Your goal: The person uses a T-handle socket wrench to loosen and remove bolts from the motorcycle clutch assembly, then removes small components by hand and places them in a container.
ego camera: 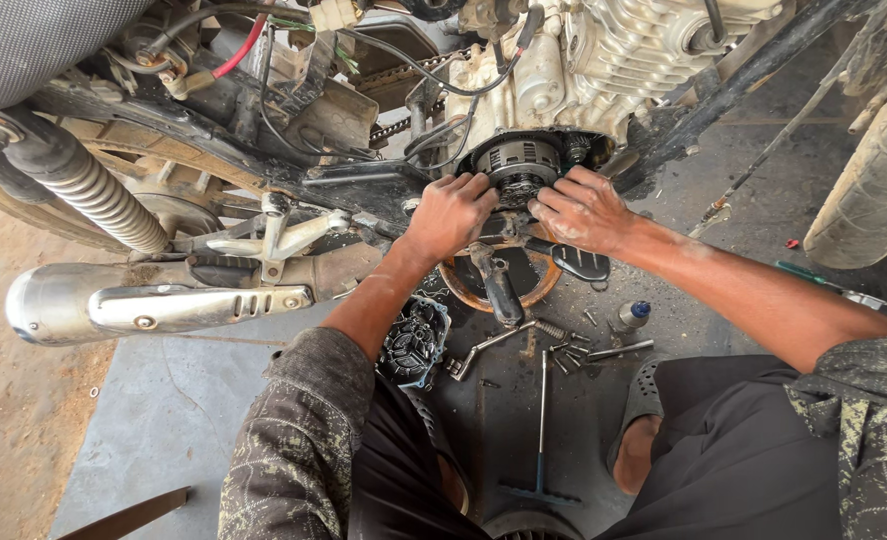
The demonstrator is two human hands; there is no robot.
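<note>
Grey concrete floor (173, 400), oil-stained near the centre, is lying under a motorcycle with its engine side opened; bare dirt is showing at far left.

One round clutch assembly (516, 165) is sitting in the open engine case, just below the finned cylinder block (643, 45). Left hand (450, 213) is pressing against the clutch's left edge, fingers curled on its rim. Right hand (585, 207) is lying on the right edge, fingers spread and touching the clutch face. Whether either hand is actually gripping a part cannot be told.

Directly under the hands: one footrest peg (580, 262) and one kick lever (498, 290), both crossing over one round rusty pan (463, 290) on the floor.

Further out on the floor: one removed engine cover (415, 342) beside the left forearm, one long T-handle wrench (541, 425) between the knees, one small bottle with a blue cap (632, 315), one spring (551, 329), several loose bolts scattered near it, count unclear.

Edges: one chrome exhaust pipe (143, 305) and one shock absorber (78, 180) are closing the left side; one tyre (878, 170) is bounding the right. Open floor is remaining at lower left.
</note>
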